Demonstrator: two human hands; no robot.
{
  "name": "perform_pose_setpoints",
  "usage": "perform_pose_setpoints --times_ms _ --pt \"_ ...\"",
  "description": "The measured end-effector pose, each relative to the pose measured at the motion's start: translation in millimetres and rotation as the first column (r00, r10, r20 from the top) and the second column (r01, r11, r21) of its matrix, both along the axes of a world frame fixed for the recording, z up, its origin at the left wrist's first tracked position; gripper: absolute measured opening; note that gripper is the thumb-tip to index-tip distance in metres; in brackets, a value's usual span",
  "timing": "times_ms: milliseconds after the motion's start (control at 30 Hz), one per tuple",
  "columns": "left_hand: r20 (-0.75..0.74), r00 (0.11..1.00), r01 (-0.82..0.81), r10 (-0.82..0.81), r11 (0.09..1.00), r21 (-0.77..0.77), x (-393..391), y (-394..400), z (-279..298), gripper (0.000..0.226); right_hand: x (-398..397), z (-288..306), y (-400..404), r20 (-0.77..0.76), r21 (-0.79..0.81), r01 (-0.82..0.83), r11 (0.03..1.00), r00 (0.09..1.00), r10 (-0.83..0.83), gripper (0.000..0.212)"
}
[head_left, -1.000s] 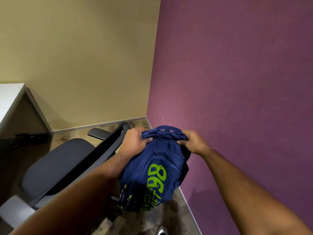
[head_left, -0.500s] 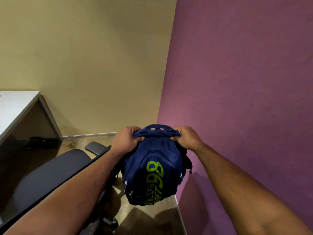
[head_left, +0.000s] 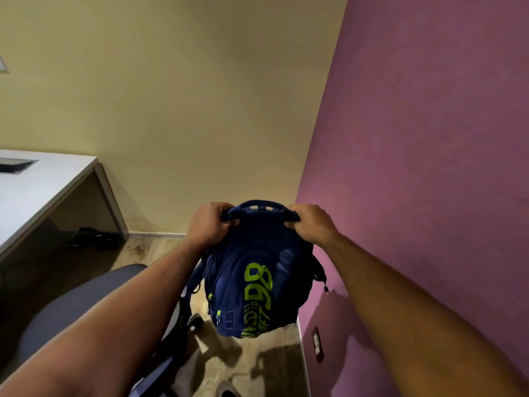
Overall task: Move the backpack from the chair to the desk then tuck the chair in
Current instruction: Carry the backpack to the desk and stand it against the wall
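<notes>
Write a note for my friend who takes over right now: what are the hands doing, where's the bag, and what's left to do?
Left hand: gripping the top of the backpack.
Right hand: gripping the top too.
Backpack: hanging in the air, off the chair, beside the purple wall, above the floor.
Desk: over on the left, nothing set on the part in view.
Done: bag lifted off the chair.
Left: carry it left, set it on the desk, then tuck the chair in.

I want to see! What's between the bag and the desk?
In the head view, the left forearm and chair lie between the backpack and desk.
</notes>
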State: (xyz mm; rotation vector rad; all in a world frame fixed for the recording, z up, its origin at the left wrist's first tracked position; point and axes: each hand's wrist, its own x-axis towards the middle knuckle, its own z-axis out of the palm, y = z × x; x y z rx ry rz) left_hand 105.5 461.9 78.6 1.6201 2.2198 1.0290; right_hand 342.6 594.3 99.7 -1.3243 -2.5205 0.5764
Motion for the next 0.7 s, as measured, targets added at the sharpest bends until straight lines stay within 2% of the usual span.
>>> perform_pose_setpoints --times_ms 467,700 --pt "0.002 0.998 -0.066 0.067 0.99 -0.127 -141 129 -21 0.022 -156 -26 159 0.103 -0.09 -0.147 0.985 0.982 0.156 0.02" --pt "0.035 0.985 -0.165 0.171 0.977 -0.134 -202 171 -14 0.023 -236 -23 223 0.109 -0.084 -0.23 0.97 0.965 0.238 0.023"
